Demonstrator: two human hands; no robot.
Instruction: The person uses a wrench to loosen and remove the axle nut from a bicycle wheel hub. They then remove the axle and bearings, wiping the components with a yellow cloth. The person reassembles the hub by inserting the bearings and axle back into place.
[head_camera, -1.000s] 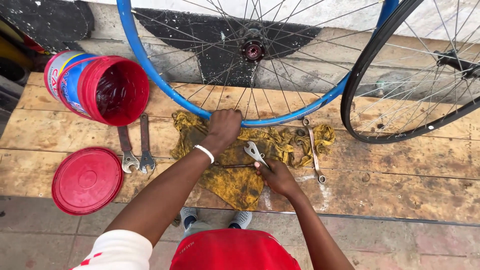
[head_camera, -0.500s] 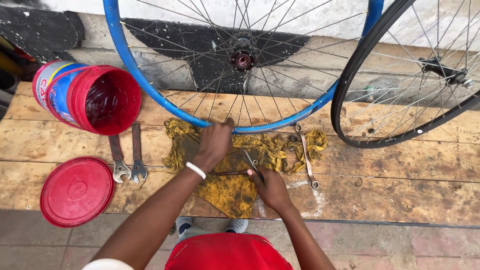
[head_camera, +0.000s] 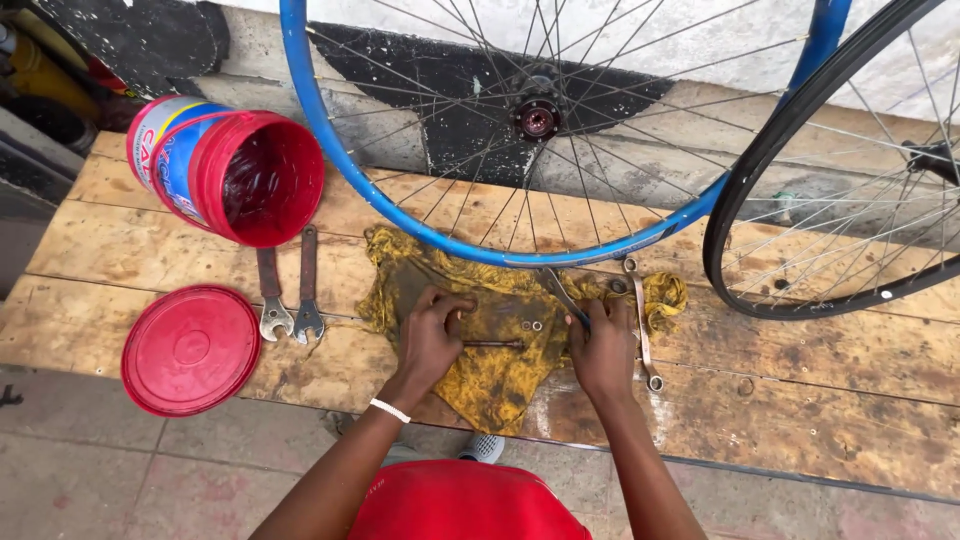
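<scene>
Rod (head_camera: 492, 344) is laid sideways on the yellow rag (head_camera: 500, 385), pinched at each end by the left hand (head_camera: 432, 340) and right hand (head_camera: 603, 350).

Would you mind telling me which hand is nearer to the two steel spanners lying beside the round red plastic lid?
Left. The left hand rests on the yellow rag just right of the two steel spanners; the right hand lies farther right, across the rag.

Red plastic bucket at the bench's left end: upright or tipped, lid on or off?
Tipped and open. The red plastic bucket lies on its side, mouth facing the camera; its round red lid lies flat on the wooden bench beside it.
</scene>
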